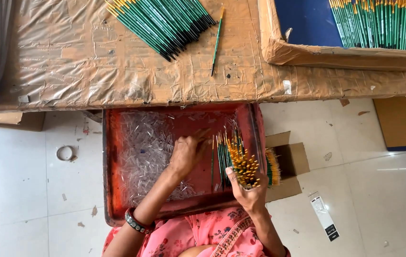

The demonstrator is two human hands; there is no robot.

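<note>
My right hand [249, 194] grips a bundle of green-handled paintbrushes [242, 164] with gold ferrules, the ends fanned out over a red tray [109, 166] on my lap. My left hand [186, 153], with a dark bangle at the wrist, reaches into a heap of small clear plastic tubes [145, 147] in the tray, fingertips pinched near the heap's right edge. Whether a tube is between the fingers is not visible. A few more brushes [221, 157] lie in the tray beside the bundle.
A tape-covered cardboard tabletop [93, 62] lies ahead with a pile of green brushes [165, 21] and one loose brush [217, 40]. A box [307, 54] at right holds more brushes. A small open carton [288, 164] sits right of the tray. A tape ring [65, 153] lies on the tiled floor.
</note>
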